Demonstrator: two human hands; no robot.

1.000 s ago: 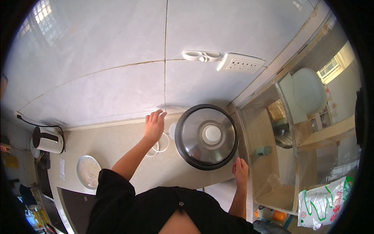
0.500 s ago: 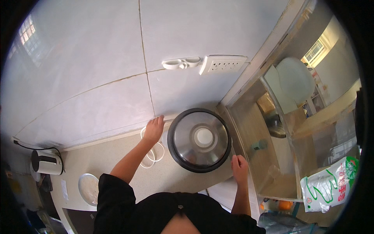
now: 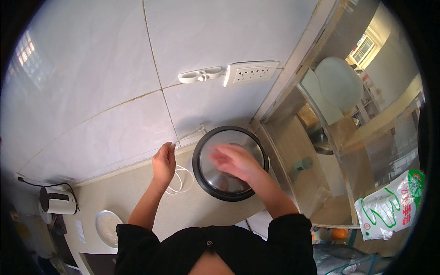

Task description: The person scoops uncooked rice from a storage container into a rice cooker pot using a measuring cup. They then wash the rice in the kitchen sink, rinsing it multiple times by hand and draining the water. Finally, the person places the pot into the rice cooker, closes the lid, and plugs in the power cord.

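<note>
On the bench (image 3: 137, 201) by the tiled wall, the cord (image 3: 183, 135) is pinched taut in the left hand (image 3: 163, 161), not yet plugged into the socket (image 3: 250, 72), while the right hand (image 3: 233, 161) is spread over the cooker (image 3: 229, 164) lid.

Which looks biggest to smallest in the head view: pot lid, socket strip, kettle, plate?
1. Pot lid, clearly largest.
2. Socket strip.
3. Kettle and plate: alike in apparent size, so not ranked; both sit near the fisheye rim, which shrinks them.
</note>
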